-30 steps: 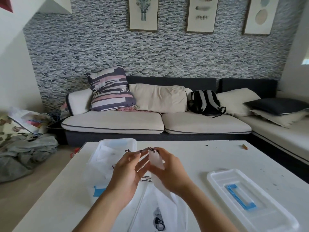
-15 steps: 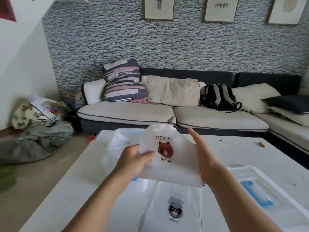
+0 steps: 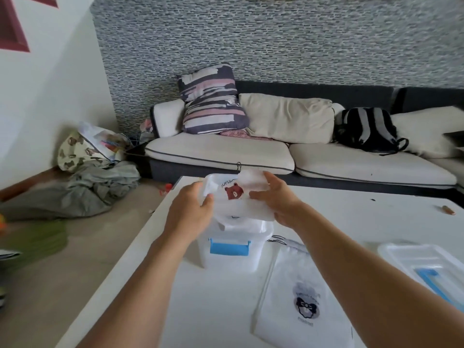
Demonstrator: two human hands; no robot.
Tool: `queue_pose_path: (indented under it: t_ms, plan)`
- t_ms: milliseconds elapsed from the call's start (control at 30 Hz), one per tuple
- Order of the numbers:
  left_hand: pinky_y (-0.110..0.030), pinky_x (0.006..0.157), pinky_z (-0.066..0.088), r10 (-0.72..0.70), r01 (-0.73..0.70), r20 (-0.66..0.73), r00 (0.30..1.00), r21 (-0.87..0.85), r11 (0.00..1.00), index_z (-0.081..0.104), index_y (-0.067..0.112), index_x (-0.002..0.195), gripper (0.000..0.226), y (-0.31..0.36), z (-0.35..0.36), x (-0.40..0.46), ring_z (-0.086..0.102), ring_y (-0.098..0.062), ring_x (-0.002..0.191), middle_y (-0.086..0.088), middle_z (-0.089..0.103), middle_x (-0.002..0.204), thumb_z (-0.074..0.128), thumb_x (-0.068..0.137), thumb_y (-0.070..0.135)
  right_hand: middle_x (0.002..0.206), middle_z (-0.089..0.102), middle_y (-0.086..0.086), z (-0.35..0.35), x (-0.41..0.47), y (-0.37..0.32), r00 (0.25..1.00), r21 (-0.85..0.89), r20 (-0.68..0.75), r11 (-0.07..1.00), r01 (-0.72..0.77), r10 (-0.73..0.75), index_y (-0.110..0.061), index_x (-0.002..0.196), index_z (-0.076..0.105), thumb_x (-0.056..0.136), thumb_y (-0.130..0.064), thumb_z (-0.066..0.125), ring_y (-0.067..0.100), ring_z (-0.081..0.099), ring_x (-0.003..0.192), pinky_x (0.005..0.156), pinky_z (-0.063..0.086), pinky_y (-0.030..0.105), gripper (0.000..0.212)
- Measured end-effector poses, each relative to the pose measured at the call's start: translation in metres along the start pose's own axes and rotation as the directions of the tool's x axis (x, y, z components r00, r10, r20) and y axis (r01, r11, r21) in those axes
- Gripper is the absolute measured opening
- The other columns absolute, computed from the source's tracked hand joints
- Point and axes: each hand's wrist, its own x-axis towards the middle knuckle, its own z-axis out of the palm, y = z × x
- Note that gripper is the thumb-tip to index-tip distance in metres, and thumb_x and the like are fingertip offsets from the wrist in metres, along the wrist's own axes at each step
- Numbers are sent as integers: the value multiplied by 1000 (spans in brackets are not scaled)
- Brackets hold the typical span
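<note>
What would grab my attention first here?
The left hand and right hand hold a white bear-print pouch over an open clear box with a blue latch, on the white table. A second printed pouch lies flat nearer the camera. A striped cushion stands out on the sofa behind.

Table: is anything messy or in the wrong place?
A little. The box, under the held bag, stands open; its lid lies apart at the right edge. A small brown stick lies alone near the far right corner. Off the table, grey clothes lie heaped on the floor.
</note>
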Motion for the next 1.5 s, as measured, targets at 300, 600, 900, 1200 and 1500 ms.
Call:
queue_pose_path:
  t_ms: [300, 600, 900, 1200, 1500]
  plan:
    - [-44, 115, 32, -35, -159, 484, 874, 353, 922, 50, 14, 132, 40, -20, 31, 2, 26, -26, 146, 1, 23, 163, 36, 100, 34, 129, 47, 2, 44, 28, -26, 964, -986, 169, -31, 166, -207, -26, 130, 56, 69, -55, 79, 28, 45, 123, 83, 43, 37, 71]
    - [-40, 104, 44, -51, -128, 531, 846, 294, 947, 58, 23, 113, 34, -19, 37, -4, 51, -19, 116, 1, 50, 137, 28, 104, 37, 155, 34, -4, 53, 62, 54, 809, -965, 208, -20, 262, 550, -32, 152, 32, 105, -48, 32, 26, 38, 135, 95, 28, 35, 50]
    - [-40, 105, 43, 15, -141, 400, 916, 287, 948, 59, 17, 131, 64, -24, 39, 11, 47, -21, 125, 2, 51, 135, 52, 90, 64, 135, 61, -4, 21, 44, 0, 924, -837, 357, 487, 250, 138, -25, 129, 66, 93, -28, 68, 16, 56, 123, 102, 40, 22, 36]
    - [-39, 84, 50, 168, -163, 6, 986, 283, 945, 69, 15, 115, 30, 15, 37, 0, 61, -28, 105, -4, 68, 116, 68, 91, 33, 91, 75, 2, -155, -19, 55, 979, -903, -14, 418, -100, 204, -18, 98, 76, 75, -36, 86, 18, 67, 85, 74, 51, 25, 31]
    - [-21, 77, 54, 244, -336, 637, 731, 26, 941, 74, 27, 87, 16, 64, 77, -52, 63, 4, 73, 19, 67, 72, 77, 83, 43, 117, 62, -1, -171, -51, 150, 992, -958, -95, 265, -112, 77, -25, 117, 65, 82, -47, 77, 22, 52, 113, 88, 43, 35, 43]
